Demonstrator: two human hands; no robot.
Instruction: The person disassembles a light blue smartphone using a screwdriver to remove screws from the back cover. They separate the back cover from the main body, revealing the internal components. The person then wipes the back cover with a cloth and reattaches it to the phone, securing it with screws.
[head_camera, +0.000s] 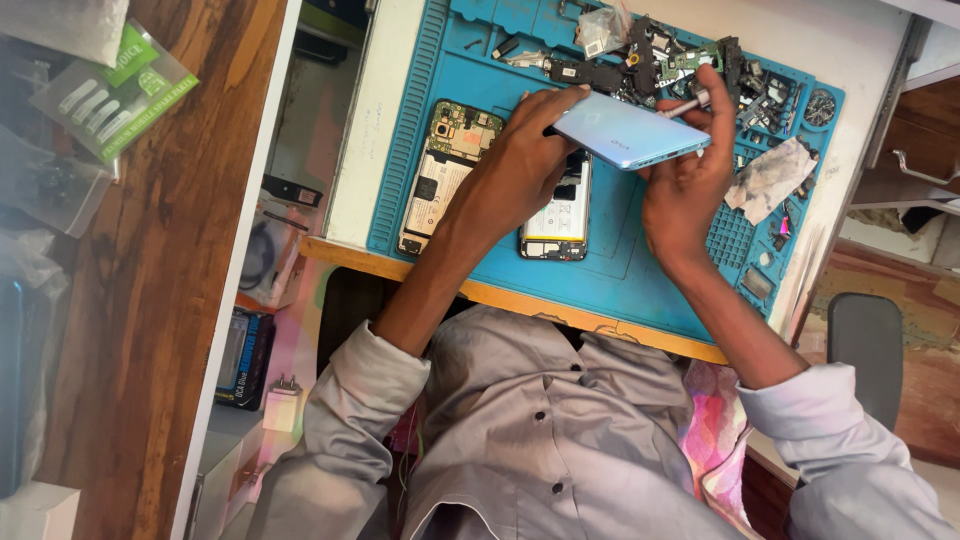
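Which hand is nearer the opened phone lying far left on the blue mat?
Left. The left hand grips the light-blue back cover just right of the opened phone, its forearm passing close beside it. The right hand holds the cover's other end, farther right, with a thin metal tool.

A white bench (380, 150) carries a blue mat (620, 270). On the mat lie two opened phones (445, 175), loose parts (690, 65) and a crumpled wipe (770, 178).

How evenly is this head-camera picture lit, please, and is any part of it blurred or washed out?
In the head view, light is soft and even; the pale blue phone back cover shows a mild sheen, no hard glare. The blue work mat is sharp. The plastic packets at the left edge look softer and slightly stretched.
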